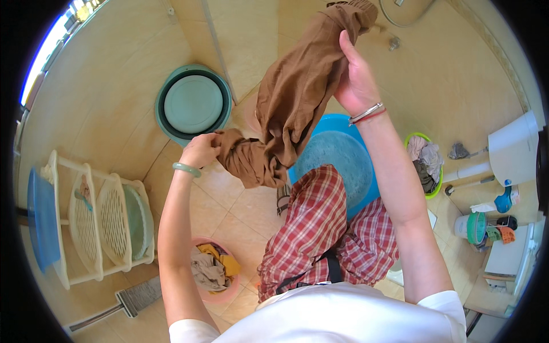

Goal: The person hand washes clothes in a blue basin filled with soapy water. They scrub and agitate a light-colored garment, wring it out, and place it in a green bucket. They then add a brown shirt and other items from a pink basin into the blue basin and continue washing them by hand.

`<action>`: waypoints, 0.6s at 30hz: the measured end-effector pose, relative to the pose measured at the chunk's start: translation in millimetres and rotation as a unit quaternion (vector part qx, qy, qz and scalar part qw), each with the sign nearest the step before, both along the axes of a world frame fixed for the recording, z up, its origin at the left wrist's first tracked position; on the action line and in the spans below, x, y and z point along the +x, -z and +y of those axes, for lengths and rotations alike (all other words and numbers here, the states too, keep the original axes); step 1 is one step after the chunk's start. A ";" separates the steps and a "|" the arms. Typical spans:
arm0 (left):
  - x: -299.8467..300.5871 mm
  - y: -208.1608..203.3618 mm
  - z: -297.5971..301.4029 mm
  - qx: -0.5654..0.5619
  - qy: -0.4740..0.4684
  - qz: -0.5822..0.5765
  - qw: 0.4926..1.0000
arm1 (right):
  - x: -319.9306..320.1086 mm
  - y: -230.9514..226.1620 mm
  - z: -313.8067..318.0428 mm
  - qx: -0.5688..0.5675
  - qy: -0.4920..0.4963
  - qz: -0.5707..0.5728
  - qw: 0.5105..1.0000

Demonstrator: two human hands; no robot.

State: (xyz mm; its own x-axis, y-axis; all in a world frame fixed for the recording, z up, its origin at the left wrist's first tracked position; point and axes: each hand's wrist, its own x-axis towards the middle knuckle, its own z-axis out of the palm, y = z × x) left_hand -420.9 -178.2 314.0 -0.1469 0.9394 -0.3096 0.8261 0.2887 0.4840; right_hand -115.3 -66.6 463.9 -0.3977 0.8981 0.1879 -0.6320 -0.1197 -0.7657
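Brown trousers (302, 80), with a gathered elastic end at the upper right, hang stretched between my two hands. My left hand (201, 151) is closed on a bunched lower part of the cloth. Higher up on the right, my right hand (357, 80) grips them with the thumb up, its other fingers hidden behind the fabric. Below the cloth stands a blue basin (366, 144) of cloudy, sudsy water, partly covered by my right arm and my knees in red checked trousers (311, 220).
A green collapsible basin (194, 103) is at the upper left. A pink basin (213, 268) and a lime-green basin (426, 163) hold clothes. A white rack (97, 220) with basins stands left, near a flat mop (137, 297). Toilet brush (460, 151) and bottles line the right.
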 end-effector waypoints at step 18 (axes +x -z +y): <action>1.8 -62.9 -34.2 0.305 -0.202 -0.596 0.715 | -9.8 -16.8 12.1 0.008 0.006 0.014 1.000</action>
State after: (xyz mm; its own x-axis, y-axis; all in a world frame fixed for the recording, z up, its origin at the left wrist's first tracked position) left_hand -419.2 -212.4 376.9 -0.4174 0.9087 0.0088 -0.3694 -0.1785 0.9120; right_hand -125.1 -54.5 480.8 -0.3807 0.8999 0.2125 -0.6545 -0.1000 -0.7494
